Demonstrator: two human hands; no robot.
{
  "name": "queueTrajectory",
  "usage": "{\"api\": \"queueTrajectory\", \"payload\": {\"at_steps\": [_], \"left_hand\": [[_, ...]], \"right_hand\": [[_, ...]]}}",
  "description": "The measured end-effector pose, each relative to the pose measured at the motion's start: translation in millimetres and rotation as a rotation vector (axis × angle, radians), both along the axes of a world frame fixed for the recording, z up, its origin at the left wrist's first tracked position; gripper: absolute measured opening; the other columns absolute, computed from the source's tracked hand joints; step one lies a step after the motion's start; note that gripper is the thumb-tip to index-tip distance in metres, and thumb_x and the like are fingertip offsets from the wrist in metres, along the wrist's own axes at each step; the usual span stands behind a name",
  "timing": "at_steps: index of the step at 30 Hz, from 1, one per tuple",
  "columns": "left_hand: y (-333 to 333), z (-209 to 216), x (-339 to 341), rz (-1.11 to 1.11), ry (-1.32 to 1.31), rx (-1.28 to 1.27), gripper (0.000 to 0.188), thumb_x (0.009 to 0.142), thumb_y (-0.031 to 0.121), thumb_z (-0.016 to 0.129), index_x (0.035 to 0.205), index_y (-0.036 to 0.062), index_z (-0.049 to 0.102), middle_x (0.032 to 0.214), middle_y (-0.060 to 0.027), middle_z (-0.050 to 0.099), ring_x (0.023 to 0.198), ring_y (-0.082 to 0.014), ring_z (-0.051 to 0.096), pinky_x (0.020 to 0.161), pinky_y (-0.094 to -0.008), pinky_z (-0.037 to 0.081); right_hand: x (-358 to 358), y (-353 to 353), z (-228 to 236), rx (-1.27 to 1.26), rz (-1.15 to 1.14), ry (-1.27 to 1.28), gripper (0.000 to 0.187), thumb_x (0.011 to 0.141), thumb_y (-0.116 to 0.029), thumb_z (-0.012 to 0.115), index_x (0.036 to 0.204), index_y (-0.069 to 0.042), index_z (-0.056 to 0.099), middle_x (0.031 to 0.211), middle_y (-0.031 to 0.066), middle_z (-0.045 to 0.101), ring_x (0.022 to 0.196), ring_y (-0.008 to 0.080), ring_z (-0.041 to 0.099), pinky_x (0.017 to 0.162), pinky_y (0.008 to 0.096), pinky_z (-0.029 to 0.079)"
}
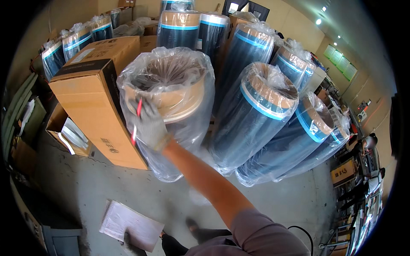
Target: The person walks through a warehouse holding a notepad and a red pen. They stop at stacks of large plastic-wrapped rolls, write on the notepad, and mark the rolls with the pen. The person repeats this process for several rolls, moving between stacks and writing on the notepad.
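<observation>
My right hand [151, 128], in a grey work glove, is stretched out to a large upright roll [179, 102] wrapped in clear plastic. Its fingers close around a red pen [139, 107] and lie against the plastic just below the roll's brown rim. Gathered plastic covers the roll's open top. Low down on the left, my left hand [131, 245], in a dark glove, grips the lower edge of a spiral notebook [128, 224]. The notebook's pages face up; its thumb lies over the paper while the other fingers are mostly hidden.
A tall cardboard box [92, 111] stands left of the roll. Several blue-banded, plastic-wrapped rolls [256, 115] crowd the right and back. A small open carton [70, 132] sits on the grey floor [171, 200]. Two people [370, 181] are at the far right beside benches.
</observation>
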State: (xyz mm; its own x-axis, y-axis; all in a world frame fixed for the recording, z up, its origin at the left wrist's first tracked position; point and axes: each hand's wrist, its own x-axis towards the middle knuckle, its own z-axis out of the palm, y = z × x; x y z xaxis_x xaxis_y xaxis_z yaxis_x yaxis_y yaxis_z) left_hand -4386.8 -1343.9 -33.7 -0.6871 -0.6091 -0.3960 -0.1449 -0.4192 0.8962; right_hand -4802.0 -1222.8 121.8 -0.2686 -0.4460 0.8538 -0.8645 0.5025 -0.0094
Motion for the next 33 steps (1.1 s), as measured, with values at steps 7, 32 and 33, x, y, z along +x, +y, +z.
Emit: {"api": "queueTrajectory", "payload": {"at_steps": [7, 32, 33], "left_hand": [[-4.7, -35.9, 19.4, -0.089, 0.032, -0.079, 0.056, 0.101, 0.037, 0.037, 0.142, -0.0016, 0.037, 0.144, -0.0154, 0.041, 0.129, -0.0290, 0.042, 0.109, -0.0425, 0.035], [84.8, 73.7, -83.2, -0.143, -0.071, -0.060, 0.052, 0.097, 0.036, 0.048, 0.134, -0.0008, 0.049, 0.131, -0.0129, 0.053, 0.117, -0.0256, 0.051, 0.099, -0.0403, 0.044], [86.2, 74.9, -84.1, -0.132, -0.076, -0.071, 0.051, 0.096, 0.035, 0.049, 0.133, -0.0011, 0.051, 0.128, -0.0127, 0.054, 0.115, -0.0254, 0.052, 0.097, -0.0406, 0.045]], "right_hand": [[43.3, 88.2, -88.9, 0.074, -0.215, -0.245, 0.053, 0.075, -0.027, 0.068, 0.125, -0.011, 0.056, 0.145, 0.0195, 0.039, 0.135, 0.0379, 0.035, 0.112, 0.0504, 0.027], [-36.7, 129.9, 11.3, -0.294, -0.168, -0.093, 0.051, 0.074, -0.020, 0.066, 0.123, -0.011, 0.052, 0.114, 0.0166, 0.058, 0.108, 0.0334, 0.054, 0.091, 0.0453, 0.042], [-52.0, 129.3, 19.2, -0.249, -0.174, -0.069, 0.045, 0.075, -0.023, 0.066, 0.117, -0.012, 0.057, 0.108, 0.0155, 0.060, 0.105, 0.0328, 0.056, 0.091, 0.0449, 0.041]]}}
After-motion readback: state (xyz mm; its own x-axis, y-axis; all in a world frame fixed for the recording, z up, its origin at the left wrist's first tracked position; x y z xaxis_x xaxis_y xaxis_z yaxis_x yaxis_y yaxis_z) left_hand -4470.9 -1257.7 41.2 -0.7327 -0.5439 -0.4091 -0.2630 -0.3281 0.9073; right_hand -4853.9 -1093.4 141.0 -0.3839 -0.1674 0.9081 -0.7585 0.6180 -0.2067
